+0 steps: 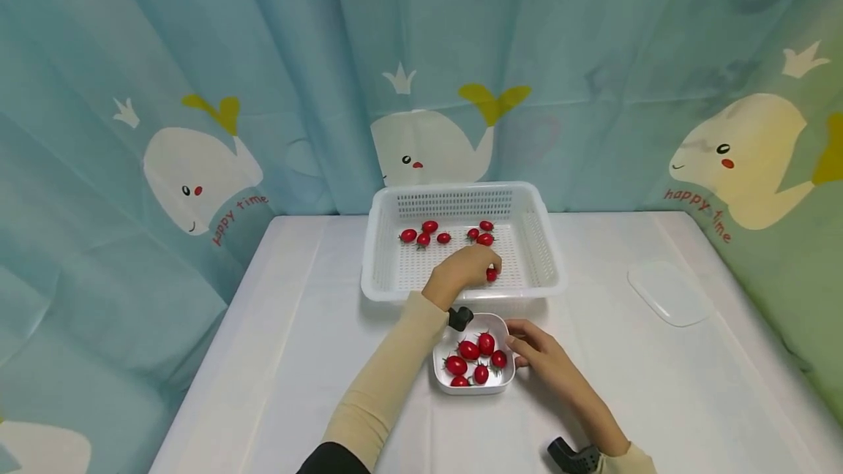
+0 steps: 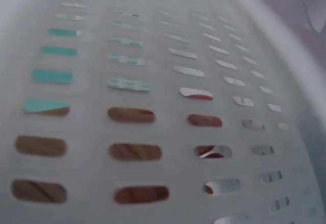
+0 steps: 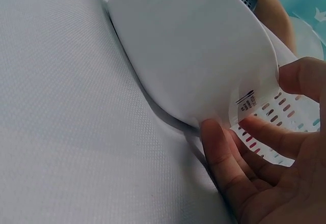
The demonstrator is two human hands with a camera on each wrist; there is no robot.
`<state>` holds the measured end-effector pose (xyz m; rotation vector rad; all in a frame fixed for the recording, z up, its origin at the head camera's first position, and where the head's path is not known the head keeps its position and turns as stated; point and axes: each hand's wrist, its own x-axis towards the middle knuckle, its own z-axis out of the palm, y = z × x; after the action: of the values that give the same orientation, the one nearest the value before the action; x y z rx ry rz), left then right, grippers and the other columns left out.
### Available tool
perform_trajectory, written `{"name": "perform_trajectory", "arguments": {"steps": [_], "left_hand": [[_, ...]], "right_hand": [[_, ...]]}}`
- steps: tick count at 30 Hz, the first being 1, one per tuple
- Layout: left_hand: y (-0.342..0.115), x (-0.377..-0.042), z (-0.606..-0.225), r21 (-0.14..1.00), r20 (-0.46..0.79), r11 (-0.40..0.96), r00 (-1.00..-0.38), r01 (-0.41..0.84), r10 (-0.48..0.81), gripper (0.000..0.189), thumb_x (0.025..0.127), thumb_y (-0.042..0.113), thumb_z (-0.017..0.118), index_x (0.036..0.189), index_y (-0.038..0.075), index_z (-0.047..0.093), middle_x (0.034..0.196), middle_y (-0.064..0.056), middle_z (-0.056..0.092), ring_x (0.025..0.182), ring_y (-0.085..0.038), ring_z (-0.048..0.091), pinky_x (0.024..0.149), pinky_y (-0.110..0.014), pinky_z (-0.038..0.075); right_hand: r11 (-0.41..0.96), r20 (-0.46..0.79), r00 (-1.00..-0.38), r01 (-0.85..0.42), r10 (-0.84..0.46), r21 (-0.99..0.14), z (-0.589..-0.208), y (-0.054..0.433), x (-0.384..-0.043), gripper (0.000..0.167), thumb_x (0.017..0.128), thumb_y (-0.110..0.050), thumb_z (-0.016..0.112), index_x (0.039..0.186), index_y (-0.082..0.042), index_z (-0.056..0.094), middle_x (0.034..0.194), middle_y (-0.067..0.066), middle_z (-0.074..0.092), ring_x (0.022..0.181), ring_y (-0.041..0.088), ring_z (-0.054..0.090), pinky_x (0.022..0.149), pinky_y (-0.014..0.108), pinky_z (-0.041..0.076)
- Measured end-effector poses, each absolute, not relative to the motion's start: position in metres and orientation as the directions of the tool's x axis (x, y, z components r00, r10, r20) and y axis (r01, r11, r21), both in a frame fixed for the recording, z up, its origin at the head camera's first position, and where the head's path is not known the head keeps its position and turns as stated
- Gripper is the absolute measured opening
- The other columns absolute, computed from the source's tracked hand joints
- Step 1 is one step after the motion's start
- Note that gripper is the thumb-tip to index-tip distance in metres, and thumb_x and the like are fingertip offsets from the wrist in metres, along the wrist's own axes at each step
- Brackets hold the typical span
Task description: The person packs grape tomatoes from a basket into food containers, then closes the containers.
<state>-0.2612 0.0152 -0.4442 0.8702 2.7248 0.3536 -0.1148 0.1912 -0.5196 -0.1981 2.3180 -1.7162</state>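
My left hand (image 1: 469, 267) reaches into a white slotted plastic basket (image 1: 527, 292) and pinches a red cherry tomato (image 1: 492, 274) near its front wall. Through the slots in the left wrist view, parts of the hand (image 2: 135, 151) show brown behind the basket wall (image 2: 86, 124). In front of the basket stands a small white box (image 1: 474, 390) with several cherry tomatoes (image 1: 468, 350) in it. My right hand (image 1: 543, 358) holds this box by its right side, thumb at the rim. The right wrist view has the fingers (image 3: 219, 147) against the box's outer wall (image 3: 188, 51).
Several more cherry tomatoes (image 1: 424, 240) lie in two loose groups at the basket's back. A clear flat lid (image 1: 668, 295) lies to the right on the white tabletop (image 1: 296, 357). A blue-green curtain (image 1: 296, 79) with whale prints hangs behind the table.
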Motion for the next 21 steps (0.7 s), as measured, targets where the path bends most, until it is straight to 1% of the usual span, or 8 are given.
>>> {"name": "perform_trajectory", "arguments": {"steps": [5,9,13,18,21], "left_hand": [[0.017,-0.262,-0.443,0.24,-0.16,0.787,-0.776,0.568,0.61,0.013,0.097,0.013,0.07,0.107,0.018,0.075,0.104,0.003,0.073,0.09,-0.013,0.059,0.084,-0.027,0.052],[0.016,-0.264,-0.436,0.213,-0.126,0.787,-0.783,0.579,0.609,0.01,0.098,0.019,0.071,0.108,0.017,0.073,0.1,0.002,0.071,0.087,-0.013,0.058,0.081,-0.028,0.051],[0.012,-0.265,-0.428,0.186,-0.077,0.788,-0.79,0.588,0.608,0.015,0.101,0.024,0.069,0.113,0.016,0.071,0.102,0.001,0.072,0.088,-0.013,0.06,0.085,-0.028,0.054],[0.005,-0.259,-0.415,0.172,-0.012,0.768,-0.779,0.616,0.627,0.022,0.102,0.028,0.068,0.12,0.016,0.07,0.112,0.002,0.074,0.097,-0.013,0.065,0.097,-0.028,0.056],[0.0,-0.252,-0.404,0.174,0.021,0.763,-0.777,0.622,0.629,0.026,0.102,0.028,0.069,0.124,0.016,0.07,0.116,0.002,0.074,0.102,-0.014,0.067,0.1,-0.03,0.056]], "right_hand": [[0.284,-0.105,-0.957,0.025,-0.27,-0.958,-0.521,0.193,-0.114,0.044,0.106,-0.023,0.058,0.142,0.001,0.056,0.135,0.027,0.064,0.104,0.005,0.064,0.082,0.023,0.059],[0.277,-0.096,-0.958,0.017,-0.272,-0.961,-0.52,0.193,-0.115,0.043,0.106,-0.023,0.057,0.141,0.002,0.056,0.135,0.027,0.064,0.103,0.004,0.064,0.082,0.023,0.059],[0.271,-0.095,-0.955,0.017,-0.28,-0.963,-0.52,0.192,-0.116,0.044,0.106,-0.023,0.057,0.142,0.002,0.056,0.136,0.028,0.063,0.102,0.003,0.064,0.082,0.024,0.059],[0.268,-0.095,-0.954,0.017,-0.283,-0.963,-0.52,0.193,-0.116,0.044,0.106,-0.023,0.057,0.142,0.002,0.056,0.135,0.028,0.063,0.101,0.003,0.064,0.081,0.023,0.059],[0.269,-0.095,-0.955,0.016,-0.282,-0.963,-0.521,0.194,-0.115,0.044,0.106,-0.023,0.057,0.142,0.002,0.055,0.135,0.028,0.063,0.101,0.003,0.065,0.081,0.023,0.059]]}}
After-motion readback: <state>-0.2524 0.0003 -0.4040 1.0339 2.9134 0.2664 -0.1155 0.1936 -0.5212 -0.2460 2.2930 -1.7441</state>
